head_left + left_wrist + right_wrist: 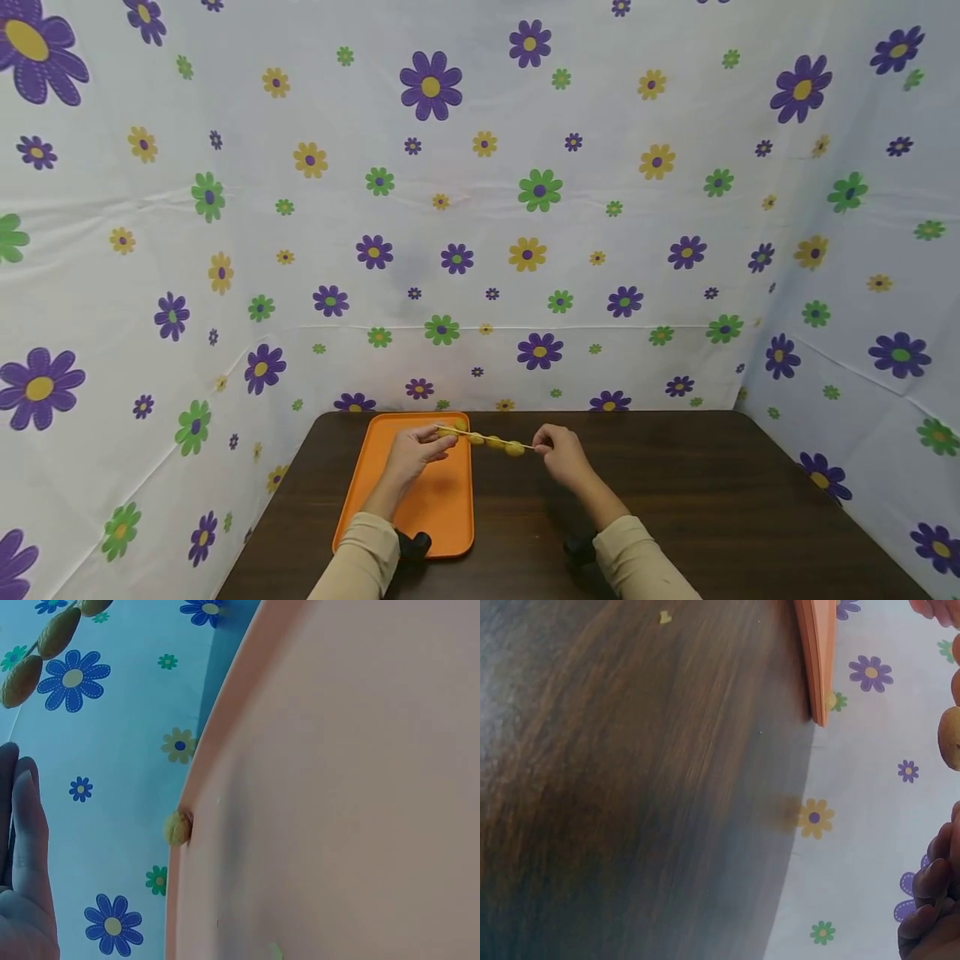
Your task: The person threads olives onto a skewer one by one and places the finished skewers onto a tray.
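A thin skewer (pixel 528 447) threaded with several yellow-green, oval, fruit-like pieces (pixel 495 442) is stretched between both hands, above the table. My left hand (pixel 408 457) pinches its left end over the orange tray (pixel 431 521). In the left wrist view the fingers (pixel 31 840) of that hand look nearly straight, with the pieces (pixel 58 634) beyond them. My right hand (pixel 562 454) pinches the right end with curled fingers (pixel 930 881). A lone round yellowish piece (pixel 178 827) sits at the tray's edge. The exact kind of fruit cannot be told.
The dark wooden table (pixel 637 500) extends to the right of the tray. A small yellow scrap (pixel 665 616) lies on it, and a greenish bit (pixel 277 951) lies in the tray. Flowered white cloth (pixel 480 208) hangs behind and along both sides.
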A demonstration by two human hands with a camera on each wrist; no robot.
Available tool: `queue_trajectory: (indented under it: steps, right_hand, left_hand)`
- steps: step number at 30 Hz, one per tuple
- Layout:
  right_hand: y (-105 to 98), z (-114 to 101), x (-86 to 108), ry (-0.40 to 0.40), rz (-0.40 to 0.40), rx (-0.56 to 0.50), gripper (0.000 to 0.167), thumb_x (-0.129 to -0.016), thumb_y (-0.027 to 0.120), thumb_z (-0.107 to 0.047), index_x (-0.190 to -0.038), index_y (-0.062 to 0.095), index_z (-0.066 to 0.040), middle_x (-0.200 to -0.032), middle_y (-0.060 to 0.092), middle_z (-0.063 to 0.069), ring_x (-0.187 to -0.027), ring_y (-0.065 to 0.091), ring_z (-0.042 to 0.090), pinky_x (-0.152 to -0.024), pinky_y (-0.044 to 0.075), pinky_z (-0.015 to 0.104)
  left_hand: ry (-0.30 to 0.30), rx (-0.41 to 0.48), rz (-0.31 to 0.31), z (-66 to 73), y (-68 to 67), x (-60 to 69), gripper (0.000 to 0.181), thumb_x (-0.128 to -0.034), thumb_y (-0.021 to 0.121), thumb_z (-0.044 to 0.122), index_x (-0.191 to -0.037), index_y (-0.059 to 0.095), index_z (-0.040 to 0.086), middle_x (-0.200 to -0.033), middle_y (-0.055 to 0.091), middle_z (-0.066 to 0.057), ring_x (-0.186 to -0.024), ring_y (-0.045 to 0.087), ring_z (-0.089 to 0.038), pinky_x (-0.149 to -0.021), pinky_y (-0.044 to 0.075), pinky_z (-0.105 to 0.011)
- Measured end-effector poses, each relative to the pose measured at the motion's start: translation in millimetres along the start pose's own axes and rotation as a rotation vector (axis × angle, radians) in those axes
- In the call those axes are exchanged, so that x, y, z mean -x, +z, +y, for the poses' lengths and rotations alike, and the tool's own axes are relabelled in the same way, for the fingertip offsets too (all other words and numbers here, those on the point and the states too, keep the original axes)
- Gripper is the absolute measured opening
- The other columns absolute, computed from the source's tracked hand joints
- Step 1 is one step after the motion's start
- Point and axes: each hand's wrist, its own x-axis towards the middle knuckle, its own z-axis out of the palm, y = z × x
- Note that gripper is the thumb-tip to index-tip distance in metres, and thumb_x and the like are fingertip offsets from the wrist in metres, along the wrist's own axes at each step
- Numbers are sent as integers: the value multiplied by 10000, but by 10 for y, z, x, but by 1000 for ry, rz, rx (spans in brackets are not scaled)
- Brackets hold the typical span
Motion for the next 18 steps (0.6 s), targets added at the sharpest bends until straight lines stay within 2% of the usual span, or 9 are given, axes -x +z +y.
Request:
queue_trajectory:
  steps: [6, 9, 14, 18]
  right_hand:
    - [5, -12, 13, -4, -10, -3, 221, -881, 673, 129, -809, 629, -76, -791, 597, 27, -737, 519, 193, -661, 480, 357]
    - [7, -19, 14, -10, -10, 2, 221, -879, 674, 134, -811, 631, -73, -794, 600, 33, -740, 521, 197, -660, 482, 359]
    - [11, -35, 12, -10, -9, 16, 223, -875, 684, 129, -807, 634, -78, -792, 605, 29, -738, 521, 190, -657, 474, 346]
    - [6, -40, 30, -17, -10, 14, 216, -883, 680, 120, -807, 635, -77, -791, 603, 23, -737, 521, 187, -661, 473, 344]
  left_hand:
    - [16, -67, -48, 20, 16, 18, 386, -864, 823, 160, -1150, 724, -79, -1000, 769, -133, -967, 735, -323, -778, 614, -312]
    - [-1, -80, -48, 25, 23, 28, 397, -858, 832, 194, -1155, 736, -52, -1000, 772, -108, -974, 732, -305, -798, 609, -302]
    - [6, -108, -43, 19, 30, 44, 371, -876, 813, 186, -1161, 740, -40, -1008, 771, -106, -942, 736, -246, -811, 605, -302]
    - [13, -106, -30, 6, 44, 54, 341, -882, 805, 156, -1153, 742, -40, -1005, 769, -123, -922, 740, -259, -798, 610, -310]
